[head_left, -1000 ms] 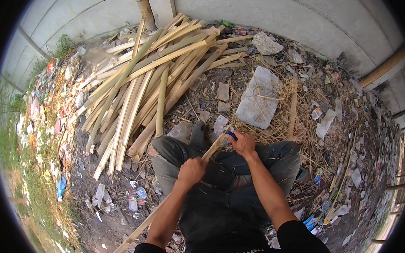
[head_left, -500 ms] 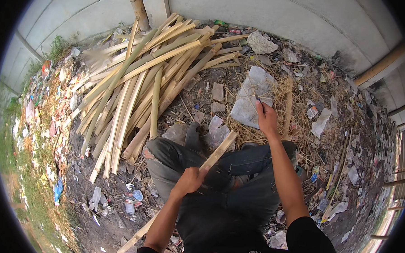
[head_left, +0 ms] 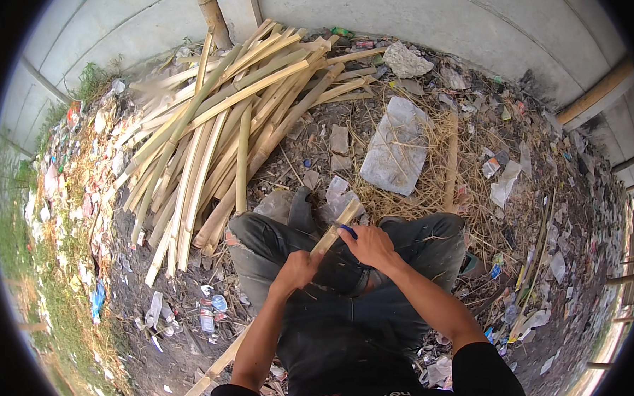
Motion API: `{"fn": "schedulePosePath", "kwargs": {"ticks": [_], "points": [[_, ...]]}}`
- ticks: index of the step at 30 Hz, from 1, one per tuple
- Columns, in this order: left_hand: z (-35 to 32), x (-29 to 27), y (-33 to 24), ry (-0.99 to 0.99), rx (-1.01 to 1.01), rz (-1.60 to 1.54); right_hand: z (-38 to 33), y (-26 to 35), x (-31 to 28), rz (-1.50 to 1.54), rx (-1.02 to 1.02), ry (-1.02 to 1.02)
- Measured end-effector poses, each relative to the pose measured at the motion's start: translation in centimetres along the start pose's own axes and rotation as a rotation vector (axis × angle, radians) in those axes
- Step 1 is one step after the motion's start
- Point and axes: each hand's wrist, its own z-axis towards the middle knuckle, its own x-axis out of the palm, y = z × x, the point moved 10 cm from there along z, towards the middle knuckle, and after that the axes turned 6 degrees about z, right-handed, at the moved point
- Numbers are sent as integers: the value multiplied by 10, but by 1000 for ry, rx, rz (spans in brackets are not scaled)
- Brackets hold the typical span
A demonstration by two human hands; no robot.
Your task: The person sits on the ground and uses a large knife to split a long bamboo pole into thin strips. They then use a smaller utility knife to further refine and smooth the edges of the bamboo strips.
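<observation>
Left hand (head_left: 298, 268) is closed in a fist around a split bamboo strip (head_left: 337, 227), gripped near its middle above the lap. Right hand (head_left: 371, 244) is curled around a small blue-handled tool (head_left: 349, 231), the blade of which cannot be made out; the tool is pressed against the upper part of the strip, just beyond the left fist. The strip is held tilted, its pale upper end pointed away over the knees and its lower end passed down past the left thigh toward the bottom edge of the view. The person is seated or squatting in dark grey trousers (head_left: 265, 245), knees spread to either side of the hands. Flat pieces of broken concrete (head_left: 338, 192) are seen just ahead of the knees. A large pile of bamboo poles and slats (head_left: 221, 130) is laid on the ground to the left front, fanned toward a grey wall (head_left: 424, 19). A worn whitish sack (head_left: 397, 148) is spread on dry straw (head_left: 438, 182) to the right front. Scattered plastic litter (head_left: 206, 313) is strewn over the dark soil on both sides
</observation>
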Motion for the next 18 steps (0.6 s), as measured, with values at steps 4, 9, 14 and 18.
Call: {"fn": "schedulePosePath", "kwargs": {"ticks": [4,9,14,18], "points": [[-6,-7,-14,-8,31,61,12,-8,-9,-112,-47,30],[14,6,7,-93,183,158,35,-24,-10,-157,-68,-85],[14,7,4,-106,247,204,49,-46,-13,-136,0,-140],[16,2,6,-102,128,151,57,-55,-6,-200,-3,-168]]}}
